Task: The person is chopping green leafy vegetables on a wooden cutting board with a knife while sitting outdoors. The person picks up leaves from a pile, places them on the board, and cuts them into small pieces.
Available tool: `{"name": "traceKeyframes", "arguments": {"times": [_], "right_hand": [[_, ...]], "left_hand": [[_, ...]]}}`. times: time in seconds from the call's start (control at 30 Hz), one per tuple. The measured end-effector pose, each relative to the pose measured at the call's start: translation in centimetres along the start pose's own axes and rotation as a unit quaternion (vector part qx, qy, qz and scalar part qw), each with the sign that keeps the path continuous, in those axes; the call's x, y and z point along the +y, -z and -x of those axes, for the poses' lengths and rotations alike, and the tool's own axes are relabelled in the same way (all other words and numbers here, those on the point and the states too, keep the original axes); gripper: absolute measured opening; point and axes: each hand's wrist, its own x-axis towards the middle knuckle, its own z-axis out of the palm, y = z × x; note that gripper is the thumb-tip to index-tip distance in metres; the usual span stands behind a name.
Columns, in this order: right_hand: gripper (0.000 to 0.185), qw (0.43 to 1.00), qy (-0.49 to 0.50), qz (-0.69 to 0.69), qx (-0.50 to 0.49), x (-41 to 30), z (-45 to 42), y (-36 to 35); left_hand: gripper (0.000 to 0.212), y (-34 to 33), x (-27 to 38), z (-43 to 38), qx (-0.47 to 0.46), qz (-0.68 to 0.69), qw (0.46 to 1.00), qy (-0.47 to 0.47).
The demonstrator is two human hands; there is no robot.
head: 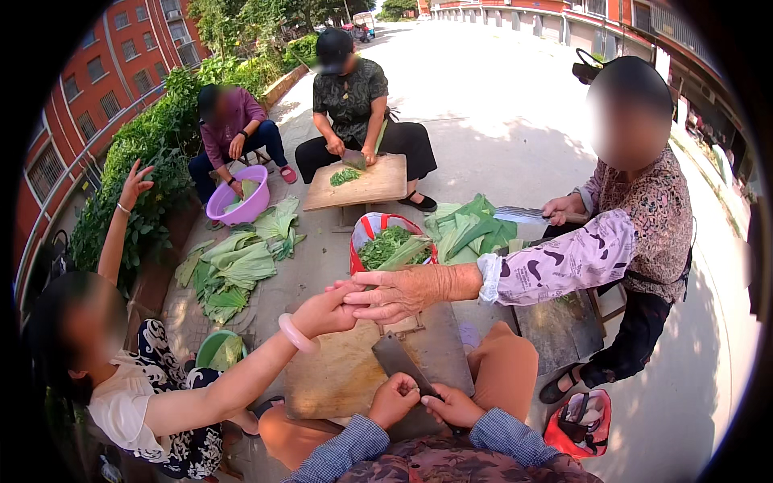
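My right hand (452, 406) is around the handle end of a cleaver (398, 357), whose dark blade points away over my lap. Close beside the blade is my left hand (394, 399), its fingers curled in toward the thumb; whether something small is pinched there cannot be told. Below the blade lies a wooden cutting board (332, 380), across my knees or just before them. Above it, a hand (329, 311) from the left, with a pink bangle (298, 333), clasps another person's hand (398, 293) from the right.
Beyond the board stands a red-and-white bag (357, 265) of chopped greens (389, 244). Large leaves lie in piles left (238, 262) and right (468, 226). Two people sit farther back, by a purple basin (241, 205) and a chopping board (377, 178). The person at right holds a knife (520, 215).
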Motion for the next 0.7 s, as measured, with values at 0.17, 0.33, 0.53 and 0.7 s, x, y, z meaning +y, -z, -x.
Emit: {"name": "traceKeyframes", "arguments": {"times": [0.17,0.33,0.53,0.7], "right_hand": [[0.023,1.0,0.018,-0.009,-0.01,0.7,-0.5,0.9],[0.02,1.0,0.007,-0.015,-0.017,0.4,-0.7,-0.1],[0.013,0.999,0.032,-0.015,-0.013,0.0,-0.5,0.7],[0.015,0.999,0.031,-0.019,-0.026,-0.5,-0.1,0.2]], "left_hand": [[0.014,-0.3,-1.4,-0.2,-0.023,-0.032,0.999,-0.004],[0.014,0.3,-0.2,1.1,-0.013,0.059,0.994,0.088],[0.015,-0.4,0.3,0.0,-0.096,0.169,0.969,0.152],[0.022,0.8,0.1,1.9,-0.114,0.266,0.935,0.204]]}}
